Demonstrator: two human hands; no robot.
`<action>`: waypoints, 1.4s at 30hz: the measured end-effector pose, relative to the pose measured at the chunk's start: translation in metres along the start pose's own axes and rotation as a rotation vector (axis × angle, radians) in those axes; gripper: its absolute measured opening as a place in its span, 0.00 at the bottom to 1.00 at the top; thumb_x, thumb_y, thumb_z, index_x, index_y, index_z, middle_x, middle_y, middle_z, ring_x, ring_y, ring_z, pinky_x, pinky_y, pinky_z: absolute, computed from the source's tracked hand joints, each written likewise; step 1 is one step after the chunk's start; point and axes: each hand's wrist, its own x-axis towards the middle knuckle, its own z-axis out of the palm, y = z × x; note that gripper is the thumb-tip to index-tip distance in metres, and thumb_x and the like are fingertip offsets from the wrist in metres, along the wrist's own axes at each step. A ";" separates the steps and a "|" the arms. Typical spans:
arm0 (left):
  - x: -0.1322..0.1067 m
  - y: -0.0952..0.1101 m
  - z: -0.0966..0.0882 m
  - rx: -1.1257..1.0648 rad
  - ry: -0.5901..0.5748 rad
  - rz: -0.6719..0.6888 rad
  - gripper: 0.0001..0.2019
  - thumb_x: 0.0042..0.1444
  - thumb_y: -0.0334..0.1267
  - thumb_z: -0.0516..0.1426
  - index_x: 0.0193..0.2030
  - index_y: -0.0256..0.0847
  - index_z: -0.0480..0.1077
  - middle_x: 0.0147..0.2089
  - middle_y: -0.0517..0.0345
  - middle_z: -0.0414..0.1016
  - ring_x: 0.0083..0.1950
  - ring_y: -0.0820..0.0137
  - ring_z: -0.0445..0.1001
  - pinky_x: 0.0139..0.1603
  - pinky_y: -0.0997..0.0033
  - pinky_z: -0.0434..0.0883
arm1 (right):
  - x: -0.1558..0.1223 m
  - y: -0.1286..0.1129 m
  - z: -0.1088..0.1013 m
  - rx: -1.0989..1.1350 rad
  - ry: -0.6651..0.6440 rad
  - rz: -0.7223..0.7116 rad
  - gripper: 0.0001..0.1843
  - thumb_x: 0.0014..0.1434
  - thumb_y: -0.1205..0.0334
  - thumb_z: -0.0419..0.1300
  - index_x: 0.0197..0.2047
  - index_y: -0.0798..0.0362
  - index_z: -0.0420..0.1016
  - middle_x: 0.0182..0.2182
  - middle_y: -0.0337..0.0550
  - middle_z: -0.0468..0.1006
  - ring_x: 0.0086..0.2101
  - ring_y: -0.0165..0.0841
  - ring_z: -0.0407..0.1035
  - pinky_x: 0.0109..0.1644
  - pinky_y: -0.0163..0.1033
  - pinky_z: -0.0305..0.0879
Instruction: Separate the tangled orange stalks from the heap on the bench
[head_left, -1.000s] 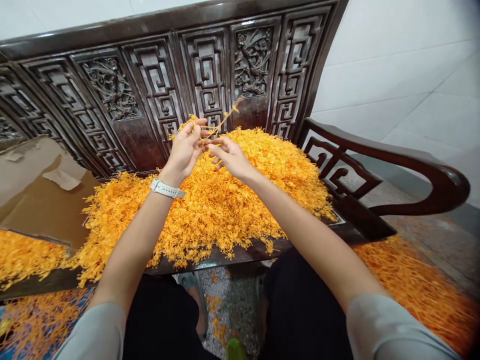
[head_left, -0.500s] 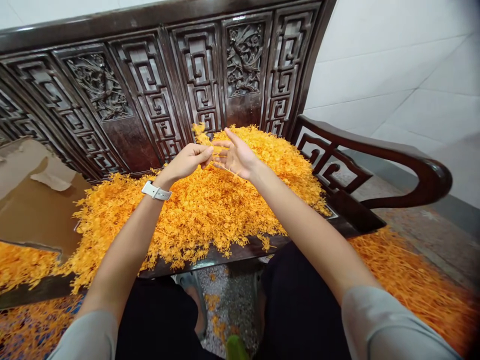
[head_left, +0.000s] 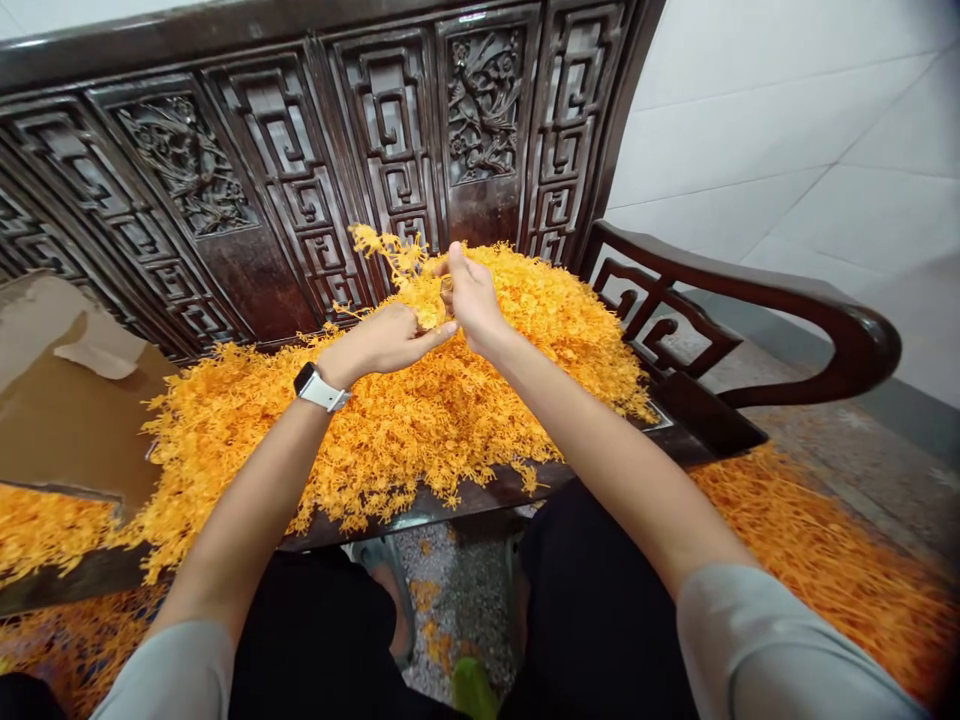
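Observation:
My left hand (head_left: 386,338), with a white-strapped watch (head_left: 321,388) on its wrist, has its thumb stretched out toward my right palm. Its other fingers are partly hidden behind yellow plastic flower sprigs (head_left: 405,262). My right hand (head_left: 475,302) curls its fingers around the right end of these sprigs, thumb pointing up. The sprigs fan out to the upper left, above the left hand. Both hands are close together over a big heap of similar yellow-orange plastic flower pieces (head_left: 420,420) on a dark wooden bench (head_left: 495,490).
A carved backrest (head_left: 292,150) rises behind the heap, with a curved armrest (head_left: 810,320) at right. Brown cardboard (head_left: 75,420) leans at left. Orange strands (head_left: 817,560) lie on the right, low down. Some pieces and a green object (head_left: 474,688) are on the floor between my feet.
My left hand has gone from a pinch to an outstretched thumb. My right hand's spread fingers have curled in around the sprigs. More of the sprigs now shows at the upper left.

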 end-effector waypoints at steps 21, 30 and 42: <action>-0.027 0.017 -0.050 -0.339 -0.029 0.114 0.32 0.74 0.53 0.55 0.18 0.40 0.69 0.19 0.57 0.67 0.21 0.75 0.62 0.28 0.66 0.60 | 0.079 -0.040 -0.164 -0.064 0.358 -0.380 0.35 0.64 0.21 0.52 0.30 0.46 0.69 0.22 0.35 0.64 0.23 0.28 0.58 0.27 0.39 0.49; -0.012 0.008 -0.037 -0.052 -0.084 0.145 0.32 0.75 0.59 0.50 0.33 0.37 0.82 0.29 0.52 0.79 0.30 0.71 0.74 0.40 0.67 0.67 | 0.023 -0.020 -0.066 -0.124 -0.019 0.063 0.47 0.55 0.12 0.53 0.48 0.50 0.79 0.32 0.48 0.78 0.35 0.39 0.74 0.35 0.43 0.71; -0.003 0.020 0.003 0.287 -0.228 0.093 0.34 0.76 0.56 0.45 0.20 0.41 0.66 0.19 0.56 0.63 0.22 0.71 0.57 0.34 0.62 0.61 | 0.017 -0.008 -0.030 -0.251 0.250 -0.334 0.39 0.63 0.19 0.53 0.26 0.48 0.57 0.23 0.35 0.53 0.26 0.29 0.57 0.29 0.38 0.55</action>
